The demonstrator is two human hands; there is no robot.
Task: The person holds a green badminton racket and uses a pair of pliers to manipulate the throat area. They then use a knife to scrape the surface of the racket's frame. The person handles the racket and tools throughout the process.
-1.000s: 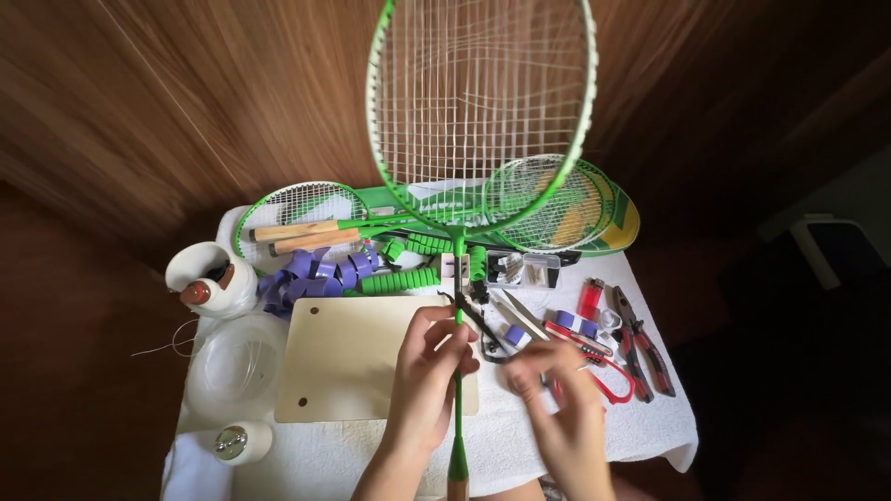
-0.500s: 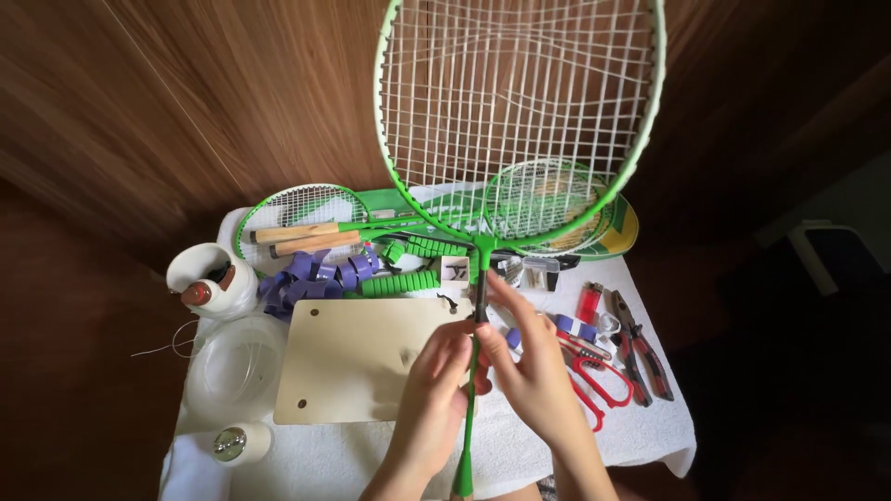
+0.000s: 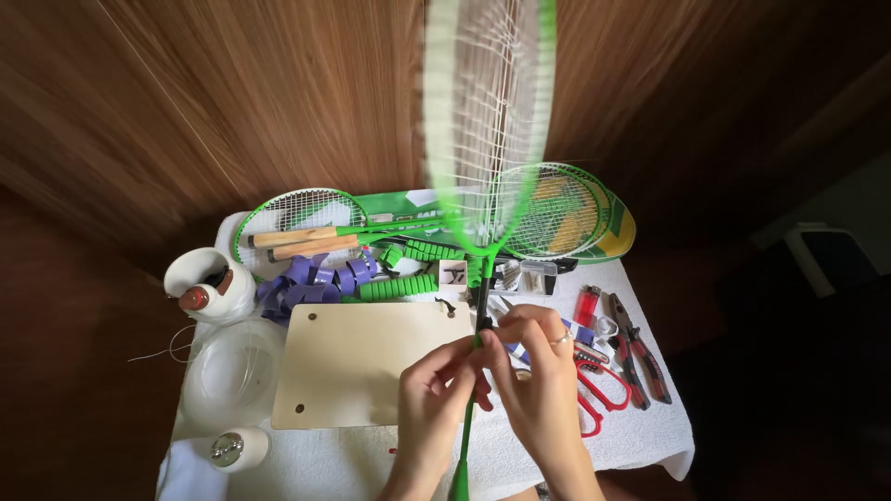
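Note:
I hold a green badminton racket upright by its thin shaft; its strung head is blurred and seen almost edge-on. My left hand pinches the shaft from the left. My right hand grips it from the right, with a ring on one finger. Both hands meet just below the racket's throat, above a pale wooden board on the white-clothed table.
More green rackets lie at the table's back with purple grip tape and green grip rolls. Red-handled scissors, pliers and a red lighter lie right. A white string spool, clear bowl and small jar stand left.
The racket head has turned from face-on to nearly edge-on, spinning about its shaft. My right hand came in from the right and joined my left on the shaft.

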